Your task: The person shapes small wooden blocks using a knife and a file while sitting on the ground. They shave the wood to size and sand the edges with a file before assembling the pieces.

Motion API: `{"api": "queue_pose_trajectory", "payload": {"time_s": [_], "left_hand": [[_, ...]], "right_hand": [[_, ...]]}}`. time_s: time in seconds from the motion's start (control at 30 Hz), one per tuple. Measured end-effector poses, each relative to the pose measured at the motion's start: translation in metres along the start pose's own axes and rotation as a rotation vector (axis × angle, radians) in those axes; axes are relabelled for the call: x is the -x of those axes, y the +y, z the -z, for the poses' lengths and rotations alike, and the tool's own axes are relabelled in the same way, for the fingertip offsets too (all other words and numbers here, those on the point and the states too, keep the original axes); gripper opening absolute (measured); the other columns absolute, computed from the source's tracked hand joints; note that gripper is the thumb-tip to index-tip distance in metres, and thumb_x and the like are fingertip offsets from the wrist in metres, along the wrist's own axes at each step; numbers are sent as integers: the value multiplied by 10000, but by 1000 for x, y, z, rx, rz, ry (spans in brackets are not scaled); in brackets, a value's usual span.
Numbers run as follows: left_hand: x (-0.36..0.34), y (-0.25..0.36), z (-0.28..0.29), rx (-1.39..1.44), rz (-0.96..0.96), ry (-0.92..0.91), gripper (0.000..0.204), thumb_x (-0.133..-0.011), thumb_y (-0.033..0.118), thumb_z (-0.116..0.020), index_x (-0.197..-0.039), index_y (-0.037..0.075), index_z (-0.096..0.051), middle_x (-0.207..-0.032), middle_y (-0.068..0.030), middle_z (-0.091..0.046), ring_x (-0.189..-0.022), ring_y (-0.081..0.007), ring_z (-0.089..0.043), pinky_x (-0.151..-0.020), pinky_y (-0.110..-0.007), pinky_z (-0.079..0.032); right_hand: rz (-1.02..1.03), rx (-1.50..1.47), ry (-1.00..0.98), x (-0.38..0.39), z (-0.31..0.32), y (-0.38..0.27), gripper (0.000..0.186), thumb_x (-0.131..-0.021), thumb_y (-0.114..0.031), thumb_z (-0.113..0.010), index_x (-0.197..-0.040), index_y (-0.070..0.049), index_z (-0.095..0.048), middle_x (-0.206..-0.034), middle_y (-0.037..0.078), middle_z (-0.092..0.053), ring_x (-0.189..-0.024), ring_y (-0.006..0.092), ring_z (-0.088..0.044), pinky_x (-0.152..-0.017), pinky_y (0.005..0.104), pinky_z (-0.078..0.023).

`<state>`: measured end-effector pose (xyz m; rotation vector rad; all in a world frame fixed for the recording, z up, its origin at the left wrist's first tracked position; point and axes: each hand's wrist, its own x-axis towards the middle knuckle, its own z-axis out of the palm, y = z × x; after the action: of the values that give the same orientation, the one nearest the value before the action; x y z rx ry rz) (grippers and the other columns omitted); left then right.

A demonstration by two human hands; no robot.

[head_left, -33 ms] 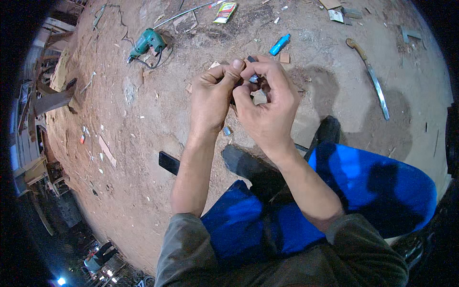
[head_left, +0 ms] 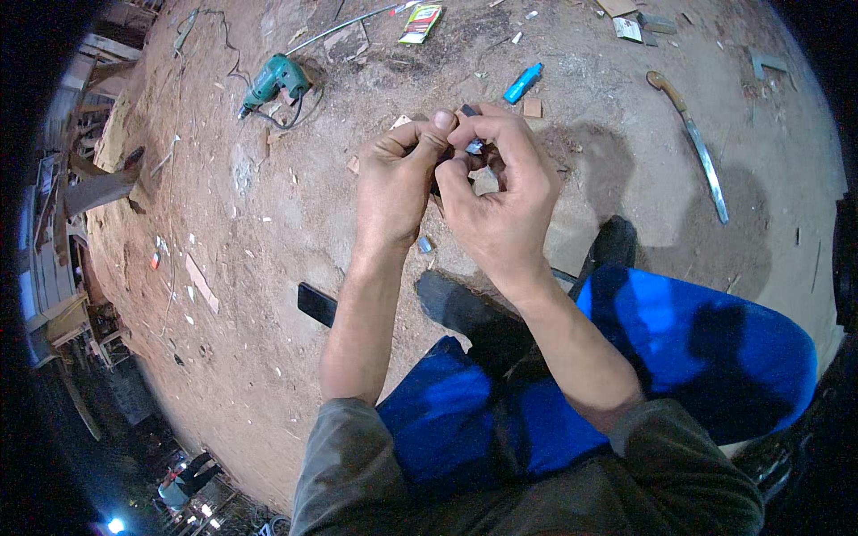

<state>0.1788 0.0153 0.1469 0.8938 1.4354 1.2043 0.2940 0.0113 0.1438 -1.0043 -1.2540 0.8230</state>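
My left hand (head_left: 396, 186) and my right hand (head_left: 505, 192) meet above the ground in front of me. Both are closed in a pinch, thumbs against fingers. Between the fingertips shows a small dark piece (head_left: 468, 111), mostly covered by the fingers, so its kind cannot be told. Something small and shiny glints beneath the right fingers. On the ground below my hands lies a small blue object (head_left: 424, 244). A black phone (head_left: 315, 304) lies partly behind my left forearm.
A green power drill (head_left: 275, 82) with its cord lies ahead on the left. Beyond my hands are a bright blue tube-like object (head_left: 523, 83) and a coloured packet (head_left: 420, 24). At right rests a long blade with a wooden handle (head_left: 688, 125). Far lower left, a person (head_left: 186, 482) appears.
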Motion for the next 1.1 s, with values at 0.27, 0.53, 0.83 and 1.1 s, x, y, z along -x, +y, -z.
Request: {"api": "queue_pose_trajectory", "payload": {"time_s": [0.27, 0.53, 0.83, 1.1], "left_hand": [[3, 5, -3, 110, 42, -3, 339, -1008, 307, -652, -922, -9, -741, -776, -84, -725, -643, -123, -667, -558, -246, -524], [-2, 1, 5, 113, 71, -35, 337, -1003, 294, -659, -931, -25, -742, -805, -97, -730, -698, -138, -687, -617, -257, -552], [-1, 4, -2, 79, 98, -16, 328, -997, 285, -672, -984, -35, -744, -850, -93, -735, -734, -139, -691, -673, -261, -561], [2, 3, -10, -92, 14, 24, 375, -1007, 339, -659, -974, -18, -770, -831, -47, -722, -713, -70, -610, -645, -238, -513]], "right_hand": [[80, -10, -30, 1, 0, 8, 240, -765, 83, -725, -974, 16, -628, -1145, 157, -657, -835, 111, -658, -712, 249, -562], [16, -83, -121, -2, 5, 7, 277, -776, 100, -721, -1015, 15, -610, -1156, 150, -636, -873, 101, -647, -762, 246, -557], [-84, -218, -61, 0, 4, 20, 245, -792, 95, -694, -976, -11, -572, -941, 92, -627, -753, 123, -619, -668, 278, -531], [-86, -261, -56, -7, 10, 32, 211, -795, 57, -696, -953, -7, -573, -865, 56, -638, -809, 108, -642, -740, 275, -558]]}}
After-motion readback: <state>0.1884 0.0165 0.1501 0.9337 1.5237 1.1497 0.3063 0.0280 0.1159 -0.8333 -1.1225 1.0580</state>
